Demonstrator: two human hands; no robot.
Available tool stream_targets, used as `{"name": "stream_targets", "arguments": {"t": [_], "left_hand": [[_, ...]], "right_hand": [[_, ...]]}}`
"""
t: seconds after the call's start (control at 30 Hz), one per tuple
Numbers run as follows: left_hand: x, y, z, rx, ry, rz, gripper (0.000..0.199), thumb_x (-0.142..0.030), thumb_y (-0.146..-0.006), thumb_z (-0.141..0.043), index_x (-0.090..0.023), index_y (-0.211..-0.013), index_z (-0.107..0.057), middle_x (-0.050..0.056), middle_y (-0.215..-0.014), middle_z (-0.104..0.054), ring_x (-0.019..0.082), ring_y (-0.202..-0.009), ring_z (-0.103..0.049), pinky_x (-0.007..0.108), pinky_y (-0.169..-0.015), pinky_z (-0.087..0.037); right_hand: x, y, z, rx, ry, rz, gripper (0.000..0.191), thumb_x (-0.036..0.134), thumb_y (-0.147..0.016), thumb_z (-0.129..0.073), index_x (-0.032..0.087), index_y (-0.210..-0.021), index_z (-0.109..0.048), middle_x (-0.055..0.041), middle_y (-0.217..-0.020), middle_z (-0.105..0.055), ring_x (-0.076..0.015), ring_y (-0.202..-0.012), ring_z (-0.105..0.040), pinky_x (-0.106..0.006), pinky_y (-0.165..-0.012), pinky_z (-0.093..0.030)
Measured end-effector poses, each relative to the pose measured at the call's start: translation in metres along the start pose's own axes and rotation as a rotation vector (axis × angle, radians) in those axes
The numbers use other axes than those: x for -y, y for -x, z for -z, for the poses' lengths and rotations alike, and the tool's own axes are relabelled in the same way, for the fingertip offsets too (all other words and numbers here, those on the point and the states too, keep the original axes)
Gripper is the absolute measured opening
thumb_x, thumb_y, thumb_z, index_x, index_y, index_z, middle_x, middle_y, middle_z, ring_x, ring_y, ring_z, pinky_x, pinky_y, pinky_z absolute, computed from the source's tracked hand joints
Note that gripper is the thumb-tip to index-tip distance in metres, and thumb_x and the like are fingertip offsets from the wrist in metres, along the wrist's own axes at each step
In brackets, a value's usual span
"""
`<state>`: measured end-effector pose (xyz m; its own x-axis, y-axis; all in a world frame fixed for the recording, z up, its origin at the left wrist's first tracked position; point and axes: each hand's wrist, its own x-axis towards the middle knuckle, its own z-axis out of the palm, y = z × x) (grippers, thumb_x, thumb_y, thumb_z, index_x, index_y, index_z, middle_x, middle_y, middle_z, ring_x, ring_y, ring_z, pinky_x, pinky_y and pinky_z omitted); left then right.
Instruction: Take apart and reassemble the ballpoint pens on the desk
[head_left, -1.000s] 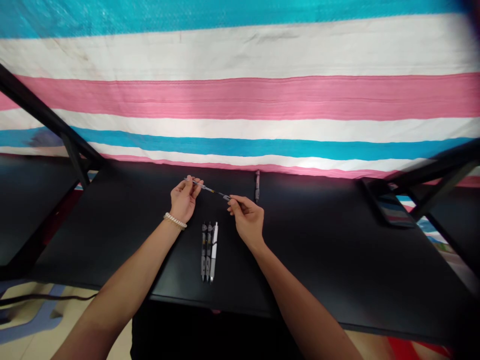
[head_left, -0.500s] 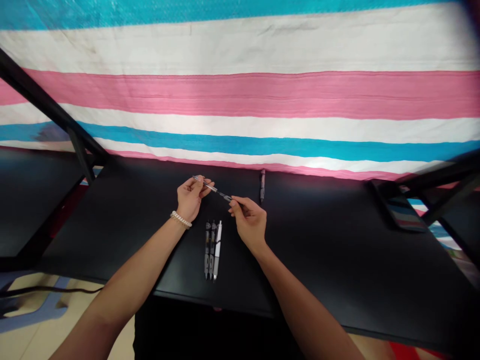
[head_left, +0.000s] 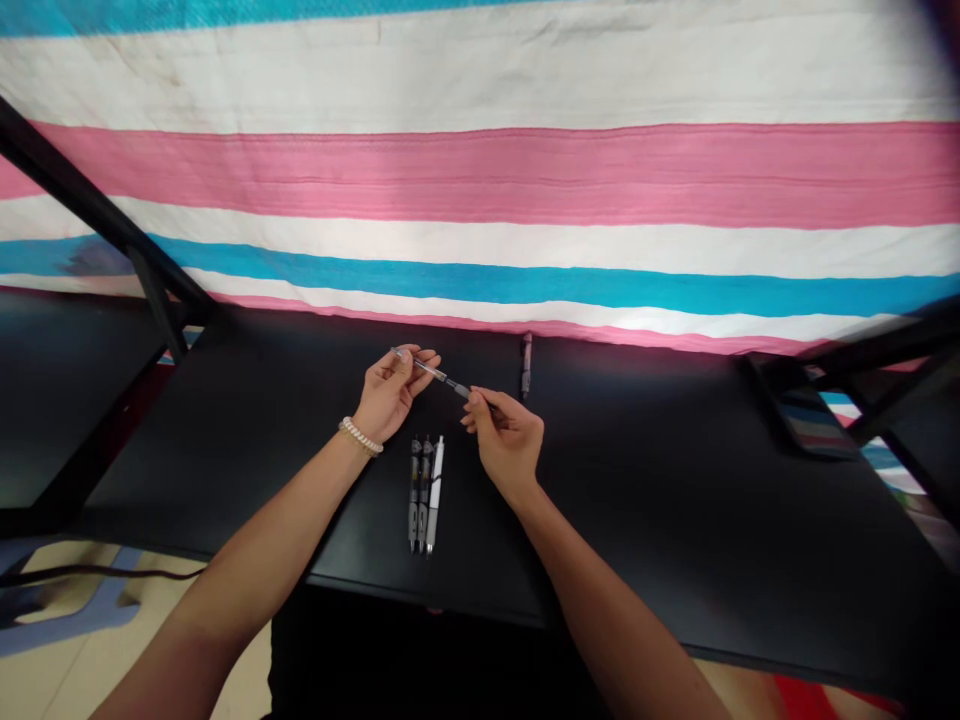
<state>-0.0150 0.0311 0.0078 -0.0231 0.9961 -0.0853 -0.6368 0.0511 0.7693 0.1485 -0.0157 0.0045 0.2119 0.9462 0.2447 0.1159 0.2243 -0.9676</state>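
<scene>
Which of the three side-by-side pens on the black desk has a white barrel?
The rightmost pen: white upper barrel; the two pens left of it are dark.

1. The gap between the left hand (head_left: 390, 395) and right hand (head_left: 506, 435) is spanned by a held pen (head_left: 439, 372).
2. Passage nearer the body is obstructed by three pens (head_left: 424, 495), laid side by side.
3. Reach forward is limited by a lone pen (head_left: 526, 365) and a striped tarpaulin (head_left: 525, 265).
4. Room rightward along the black desk (head_left: 637, 480) is bounded by a dark glossy slab (head_left: 814, 425).

A pink, white and blue striped tarpaulin (head_left: 480, 170) hangs behind the black counter (head_left: 675, 500); a dark cable (head_left: 97, 572) crosses the floor (head_left: 251, 675) below.
</scene>
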Motion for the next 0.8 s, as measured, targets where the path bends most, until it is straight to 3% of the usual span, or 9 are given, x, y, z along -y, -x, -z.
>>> {"name": "stream_targets", "arguments": {"t": [0.17,0.37,0.6,0.8], "left_hand": [[0.001,0.0,0.001,-0.021,0.023,0.031,0.024,-0.03,-0.075,-0.08,-0.016,-0.091,-0.069,0.003,-0.088,-0.07,0.02,-0.101,-0.07,0.035,-0.099,-0.052],[-0.001,0.001,0.001,0.026,-0.038,-0.012,0.04,-0.028,-0.07,-0.085,-0.022,-0.104,-0.064,0.002,-0.092,-0.072,0.02,-0.097,-0.072,0.036,-0.092,-0.055],[-0.001,0.008,-0.005,0.064,-0.119,0.012,0.037,-0.028,-0.065,-0.087,-0.019,-0.093,-0.064,0.005,-0.09,-0.074,0.021,-0.089,-0.073,0.037,-0.087,-0.057],[0.001,0.008,-0.005,0.082,-0.149,0.003,0.037,-0.032,-0.067,-0.086,-0.021,-0.096,-0.065,0.005,-0.091,-0.075,0.021,-0.092,-0.073,0.038,-0.088,-0.057]], "right_hand": [[0.003,-0.002,0.002,-0.024,-0.003,0.002,0.024,0.041,-0.088,-0.065,0.02,-0.094,-0.074,-0.0028,-0.073,-0.07,-0.014,-0.055,-0.064,-0.028,-0.049,-0.056],[0.002,-0.005,0.006,-0.024,0.072,0.051,0.023,0.039,-0.09,-0.062,0.02,-0.095,-0.072,-0.0031,-0.076,-0.069,-0.0144,-0.058,-0.065,-0.028,-0.055,-0.056],[0.002,-0.007,0.011,0.245,0.357,0.272,0.025,0.03,-0.095,-0.052,0.022,-0.111,-0.069,-0.0063,-0.092,-0.073,-0.0181,-0.077,-0.068,-0.033,-0.073,-0.056],[-0.002,-0.008,0.011,0.218,0.39,0.278,0.019,0.032,-0.094,-0.055,0.024,-0.105,-0.069,-0.0051,-0.091,-0.072,-0.0179,-0.076,-0.068,-0.032,-0.073,-0.056]]}}
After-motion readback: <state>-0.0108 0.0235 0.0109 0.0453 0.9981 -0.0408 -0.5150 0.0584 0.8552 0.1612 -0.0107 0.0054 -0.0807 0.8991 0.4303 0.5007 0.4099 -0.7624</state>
